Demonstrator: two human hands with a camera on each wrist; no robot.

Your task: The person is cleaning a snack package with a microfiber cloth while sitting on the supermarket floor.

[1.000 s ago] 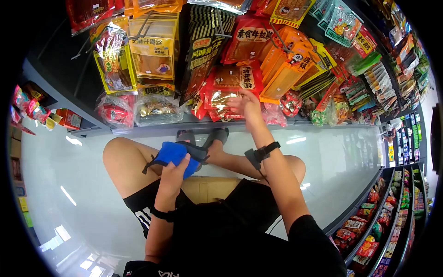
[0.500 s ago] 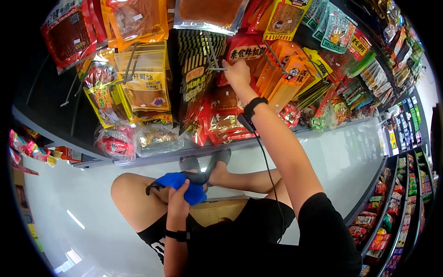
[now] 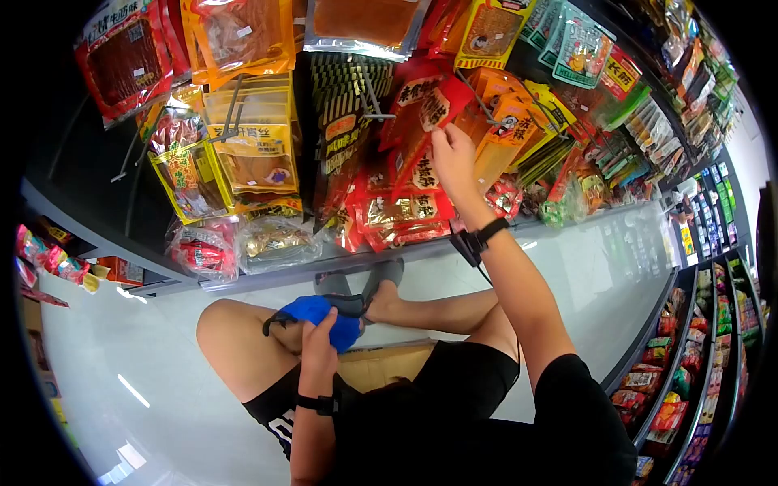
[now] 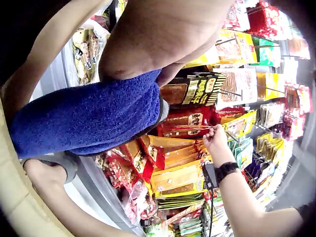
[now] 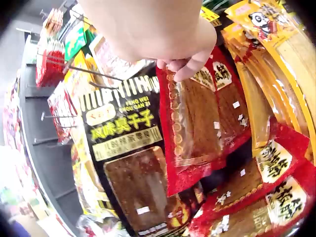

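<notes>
My right hand [image 3: 455, 162] pinches the top edge of a red snack packet [image 5: 192, 128] with a clear window showing brown food. In the right wrist view this packet hangs upright below the fingers, overlapping another red packet [image 5: 232, 103] behind it. Above my lap, my left hand [image 3: 318, 344] grips a blue cloth [image 4: 94, 113] with dark trim; part of it is hidden behind the fingers. Black-striped packets [image 5: 131, 163] hang left of the right hand, and orange panda packets [image 3: 509, 134] hang to its right.
Metal hooks [image 3: 371, 93] stick out from the shelf between the packets. Loose red packets [image 3: 397, 223] lie on the bottom ledge, with bagged snacks [image 3: 279, 243] to their left. A cardboard box [image 3: 385, 366] is between my legs. More shelves [image 3: 689, 364] stand at the right.
My right hand rose from the low red packets to the hook, then drew back rightward with a red packet. The head view shifted upward; my left hand still holds the blue cloth.
</notes>
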